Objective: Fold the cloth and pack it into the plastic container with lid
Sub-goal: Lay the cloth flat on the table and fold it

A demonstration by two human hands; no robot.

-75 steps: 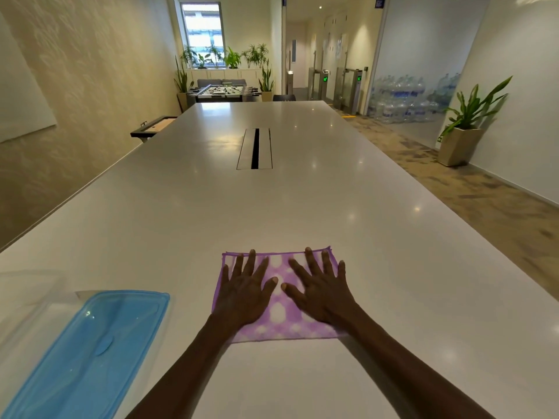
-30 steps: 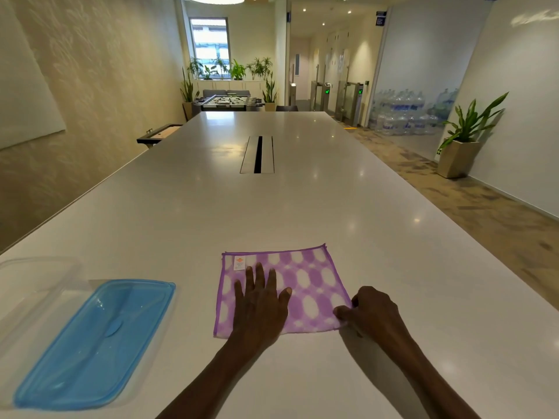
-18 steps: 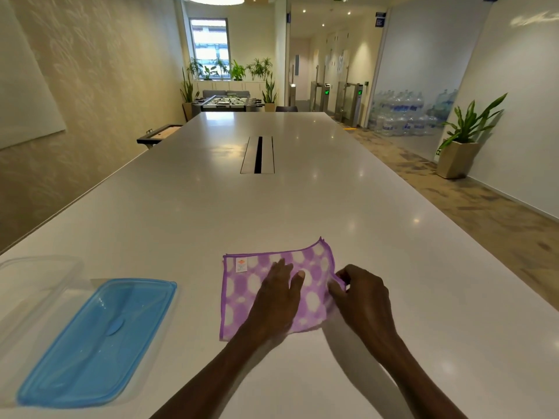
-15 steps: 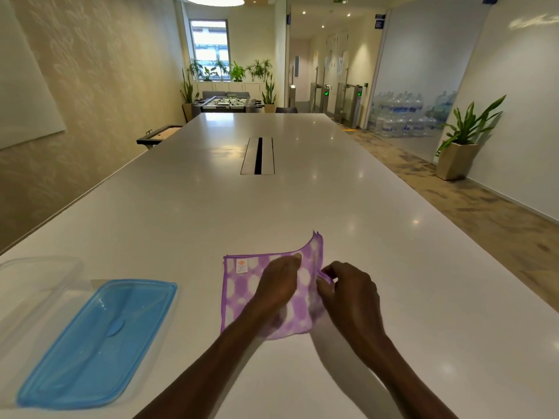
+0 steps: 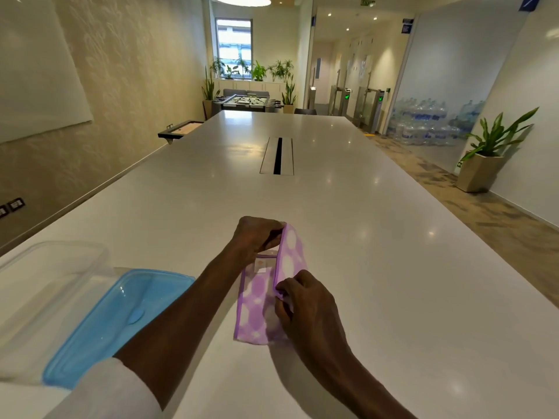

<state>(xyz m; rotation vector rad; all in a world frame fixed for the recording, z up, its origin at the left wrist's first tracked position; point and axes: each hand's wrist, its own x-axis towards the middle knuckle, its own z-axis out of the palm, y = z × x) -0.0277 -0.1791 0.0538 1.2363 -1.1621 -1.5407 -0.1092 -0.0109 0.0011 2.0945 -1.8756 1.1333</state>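
Both hands grip the purple-and-white patterned cloth (image 5: 266, 300) near the middle of the long white table (image 5: 378, 237). Observed from left to right: a clear, rectangular plastic container (image 5: 45, 279) stands at the table's near left edge, uncovered; its translucent blue plastic lid (image 5: 121, 322) lies flat on the table just beside it, on its right. Left hand (image 5: 257, 237), reaching from a white sleeve (image 5: 106, 391), has its fingers closed in a pinch on the far end of the cloth's raised flap. Cloth lies part-folded, the lower layer flat on the table with a small white label (image 5: 260, 265) showing, the right portion lifted and turned over toward the left. Right hand (image 5: 305, 306) pinches the near end of the same raised edge between thumb and fingers, its heel over the cloth's near right corner. Cloth is outside the container, well apart from it. Farther right, a potted green plant (image 5: 490, 152) stands on the floor by the wall.
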